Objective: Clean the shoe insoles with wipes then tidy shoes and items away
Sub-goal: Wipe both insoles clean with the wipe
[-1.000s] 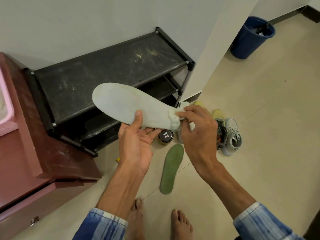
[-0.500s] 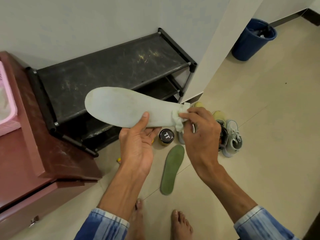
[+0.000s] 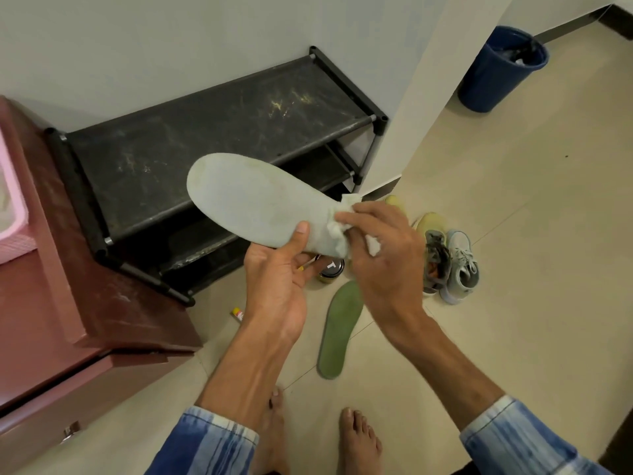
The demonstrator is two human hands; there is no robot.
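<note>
My left hand [image 3: 277, 279] holds a pale grey-green insole [image 3: 253, 200] from below, thumb on its top near the heel. My right hand [image 3: 380, 255] pinches a crumpled white wipe [image 3: 342, 217] against the insole's heel end. A second insole [image 3: 339, 330], green side up, lies on the floor below my hands. A pair of grey and yellow sneakers [image 3: 448, 262] stands on the floor to the right.
A black shoe rack [image 3: 212, 132] stands against the wall. A red-brown cabinet [image 3: 58, 303] with a pink basket [image 3: 13, 214] is on the left. A small black-lidded jar [image 3: 330, 270] and a small tube [image 3: 238, 313] sit on the floor. A blue bin [image 3: 500, 70] stands far right.
The insole tilted and shifted slightly in my left hand while my right hand kept rubbing the wipe around its heel end.
</note>
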